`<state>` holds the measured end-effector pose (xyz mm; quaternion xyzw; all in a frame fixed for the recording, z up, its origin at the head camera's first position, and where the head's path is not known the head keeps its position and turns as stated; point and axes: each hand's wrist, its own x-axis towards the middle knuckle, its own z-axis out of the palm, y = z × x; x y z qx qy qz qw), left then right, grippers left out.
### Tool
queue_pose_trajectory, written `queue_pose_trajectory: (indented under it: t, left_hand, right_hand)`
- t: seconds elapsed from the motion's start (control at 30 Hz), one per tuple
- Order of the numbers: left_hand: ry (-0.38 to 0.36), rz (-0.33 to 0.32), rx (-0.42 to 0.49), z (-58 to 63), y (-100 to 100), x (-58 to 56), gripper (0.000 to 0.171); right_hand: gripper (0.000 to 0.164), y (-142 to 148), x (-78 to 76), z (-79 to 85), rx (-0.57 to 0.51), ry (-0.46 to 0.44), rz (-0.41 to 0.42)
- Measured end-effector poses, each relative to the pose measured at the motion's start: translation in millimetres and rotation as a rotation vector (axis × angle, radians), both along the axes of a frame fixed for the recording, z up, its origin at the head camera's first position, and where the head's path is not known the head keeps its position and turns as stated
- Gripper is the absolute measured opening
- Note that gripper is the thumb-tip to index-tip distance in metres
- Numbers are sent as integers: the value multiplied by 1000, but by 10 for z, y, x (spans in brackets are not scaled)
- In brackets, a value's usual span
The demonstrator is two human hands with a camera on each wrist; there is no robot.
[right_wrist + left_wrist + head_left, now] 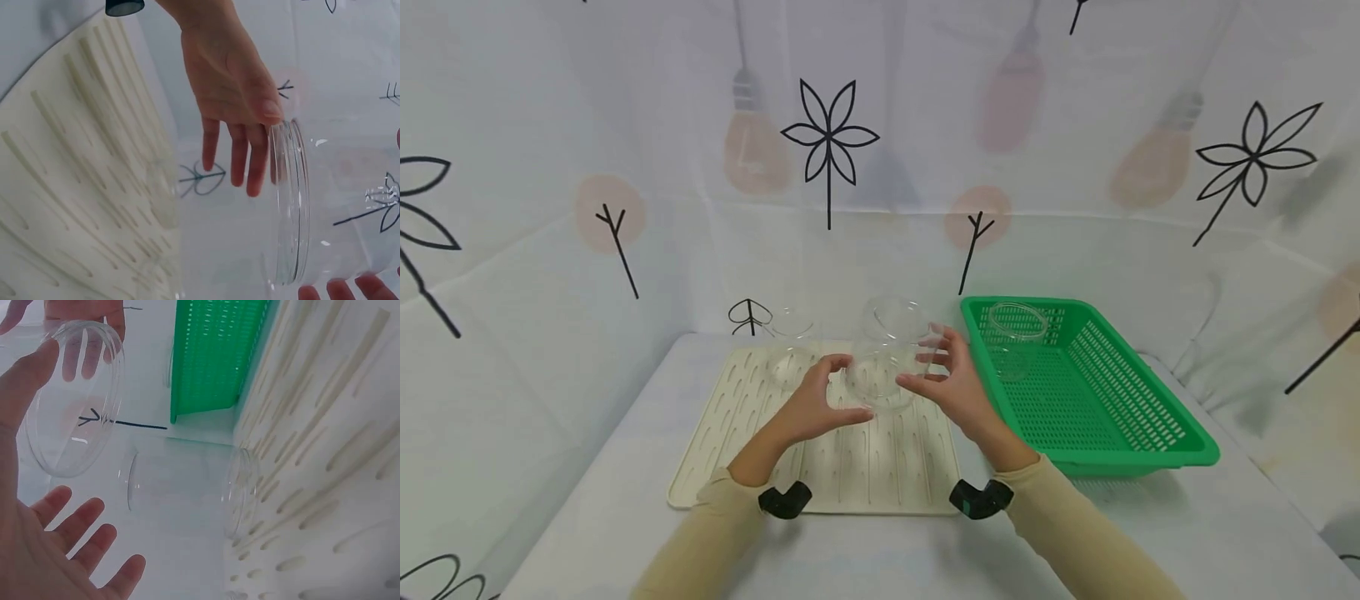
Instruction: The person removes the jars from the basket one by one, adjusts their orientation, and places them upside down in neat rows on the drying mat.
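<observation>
My right hand (951,383) grips a clear glass jar (883,367) from its right side, above the cream ridged mat (880,475). The jar's ringed end (290,206) faces down toward the mat. On the jar's left side is my left hand (812,400), fingers spread and thumb apart from them. In the left wrist view, the left thumb (37,369) overlaps the ring while the other fingers (81,522) are away from the glass. Another clear glass jar (181,487) stands on the mat, behind the left hand in the head view.
A green plastic basket (1150,458) stands to the right of the mat. Inside its back left corner is a clear glass jar (1018,321). A white cloth printed with flowers and bulbs (887,167) hangs behind and at both sides. White tabletop (865,558) lies in front.
</observation>
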<state>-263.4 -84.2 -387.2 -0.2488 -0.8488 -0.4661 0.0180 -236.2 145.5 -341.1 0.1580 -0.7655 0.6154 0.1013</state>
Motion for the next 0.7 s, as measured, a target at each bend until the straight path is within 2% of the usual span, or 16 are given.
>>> queue_pose_trajectory:
  t: [0.3, 0.7]
  left_hand:
    - [96, 88, 4, -121, -390, 8, 87]
    - [101, 180, -95, -412, -909, 99, 87]
  right_hand:
    - [86, -42, -47, -31, 15, -29, -4]
    - [88, -107, -132, -106, 14, -57, 15]
